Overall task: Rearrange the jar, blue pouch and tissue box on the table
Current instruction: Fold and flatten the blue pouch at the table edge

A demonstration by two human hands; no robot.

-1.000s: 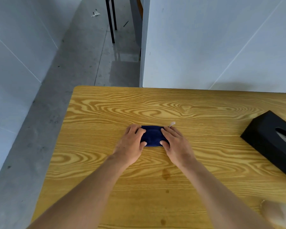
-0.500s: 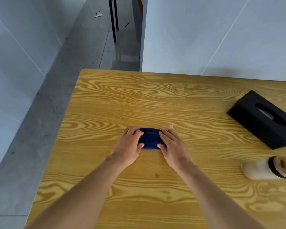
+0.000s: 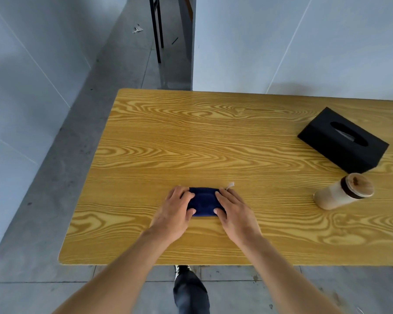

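Observation:
A small blue pouch [image 3: 203, 201] lies flat on the wooden table [image 3: 191, 137], near its front middle. My left hand [image 3: 175, 211] grips the pouch's left end and my right hand [image 3: 233, 213] grips its right end, fingers over the top. A pale tag [image 3: 230, 185] sticks out at the pouch's far right corner. Off to the right, a jar [image 3: 344, 191] with a dark band and brownish lid lies on its side. Behind it sits the black tissue box [image 3: 342, 140], set diagonally, with a tissue showing in its slot.
White walls stand behind and to the left of the table, with a grey floor passage between them. Black furniture legs [image 3: 157, 30] stand far back on the floor. My shoe and trouser leg [image 3: 190, 288] show below the table's front edge.
Both hands stay on the pouch. The view has pulled back and tilted down, bringing the whole jar, the tissue box and the table's front edge into sight.

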